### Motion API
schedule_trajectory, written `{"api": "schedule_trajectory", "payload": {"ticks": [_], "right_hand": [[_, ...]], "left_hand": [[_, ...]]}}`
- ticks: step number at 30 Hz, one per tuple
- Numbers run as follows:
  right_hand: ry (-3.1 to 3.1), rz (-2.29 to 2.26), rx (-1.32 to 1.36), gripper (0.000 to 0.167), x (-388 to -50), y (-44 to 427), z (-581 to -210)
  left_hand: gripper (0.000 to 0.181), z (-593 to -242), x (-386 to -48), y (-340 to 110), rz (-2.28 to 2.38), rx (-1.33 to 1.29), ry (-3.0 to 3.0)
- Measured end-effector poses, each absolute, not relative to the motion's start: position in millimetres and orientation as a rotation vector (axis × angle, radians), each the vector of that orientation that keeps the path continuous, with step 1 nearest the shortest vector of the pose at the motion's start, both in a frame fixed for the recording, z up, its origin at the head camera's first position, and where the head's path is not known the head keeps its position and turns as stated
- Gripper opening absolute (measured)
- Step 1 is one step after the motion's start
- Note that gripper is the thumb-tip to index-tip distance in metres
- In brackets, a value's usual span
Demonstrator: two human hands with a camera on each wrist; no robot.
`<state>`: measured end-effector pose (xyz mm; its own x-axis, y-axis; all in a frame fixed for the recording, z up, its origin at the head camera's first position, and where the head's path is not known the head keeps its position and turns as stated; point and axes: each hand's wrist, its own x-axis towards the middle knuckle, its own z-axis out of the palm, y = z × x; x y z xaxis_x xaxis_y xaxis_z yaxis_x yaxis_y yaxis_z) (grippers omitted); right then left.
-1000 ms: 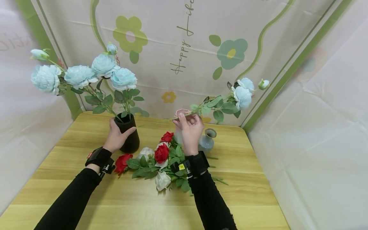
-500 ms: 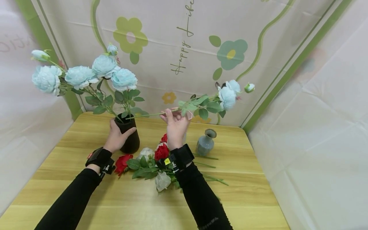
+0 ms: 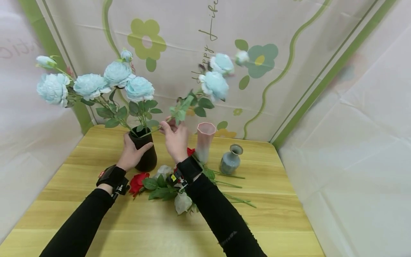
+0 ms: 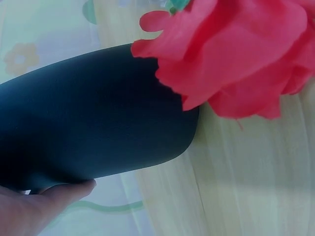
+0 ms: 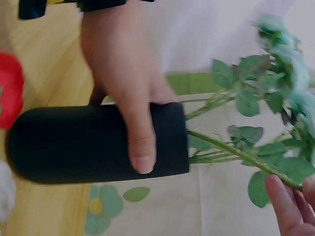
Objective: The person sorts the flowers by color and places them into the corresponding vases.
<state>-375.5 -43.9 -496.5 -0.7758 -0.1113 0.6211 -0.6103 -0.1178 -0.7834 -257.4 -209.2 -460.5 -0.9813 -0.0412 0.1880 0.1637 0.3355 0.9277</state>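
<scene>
My left hand (image 3: 132, 153) grips the upper part of a black vase (image 3: 148, 157), thumb across its front. Several pale blue artificial peonies (image 3: 90, 86) stand in the vase and lean up and left. My right hand (image 3: 176, 139) pinches the stem of another pale blue peony spray (image 3: 214, 85), whose blooms tilt up to the right. In the right wrist view this stem (image 5: 236, 153) meets the vase mouth at a slant; how deep its end sits is hidden. The left wrist view shows the vase wall (image 4: 98, 113) with a red rose (image 4: 236, 54) close by.
Red and white artificial roses (image 3: 183, 202) lie on the wooden table (image 3: 154, 235) below my right forearm, stems to the right. Behind them stand a pink-and-white vase (image 3: 205, 142) and a small grey-blue vase (image 3: 230, 160). A printed cloth backdrop (image 3: 179, 43) rises behind the table.
My right hand has moved left with the peony spray, bringing its stem end to the black vase's mouth and tipping the blooms upward. The pink-and-white vase is now uncovered. My left hand stays put.
</scene>
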Motion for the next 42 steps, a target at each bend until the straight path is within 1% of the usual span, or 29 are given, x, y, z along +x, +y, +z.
{"api": "schedule_trajectory", "payload": {"ticks": [4, 7, 8, 11, 14, 17, 20, 21, 24, 30, 33, 37, 40, 42], "right_hand": [[-2.017, 1.851, 0.826, 0.032, -303, -41, -415], [-2.121, 1.66, 0.869, 0.021, -262, -37, -373], [-2.144, 1.597, 0.875, 0.019, -257, -38, -369], [-2.195, 1.455, 0.888, 0.014, -256, -44, -369], [-2.273, 1.399, 0.873, 0.016, -259, -52, -372], [-2.336, 1.292, 0.902, 0.016, -262, -58, -374], [-2.358, 1.175, 0.956, 0.021, -265, -63, -374], [-2.361, 1.136, 0.979, 0.021, -266, -64, -374], [-2.361, 1.035, 1.017, 0.029, -268, -66, -372], [-2.405, 0.94, 1.089, 0.025, -277, -64, -372], [-2.464, 0.92, 1.089, 0.03, -279, -60, -370], [-2.53, 0.999, 1.064, 0.051, -278, -50, -370], [-2.569, 1.059, 1.054, 0.059, -275, -40, -374], [-2.571, 1.095, 1.059, 0.057, -272, -31, -377]], "left_hand": [[0.095, -462, -258, -209, -1.699, -0.139, -2.4], [0.092, -465, -259, -209, -1.684, -0.178, -2.386], [0.092, -465, -259, -209, -1.684, -0.192, -2.385], [0.09, -466, -258, -209, -1.664, -0.224, -2.377], [0.086, -467, -258, -210, -1.624, -0.264, -2.381], [0.078, -469, -258, -211, -1.589, -0.338, -2.354], [0.073, -468, -256, -209, -1.576, -0.432, -2.303], [0.071, -466, -256, -208, -1.573, -0.461, -2.284], [0.068, -456, -251, -203, -1.578, -0.511, -2.232], [0.065, -436, -240, -195, -1.558, -0.502, -2.23], [0.067, -435, -237, -193, -1.582, -0.505, -2.219], [0.073, -437, -238, -193, -1.588, -0.524, -2.181], [0.06, -443, -243, -196, -1.529, -0.513, -2.214], [0.051, -450, -249, -201, -1.493, -0.465, -2.277]]}}
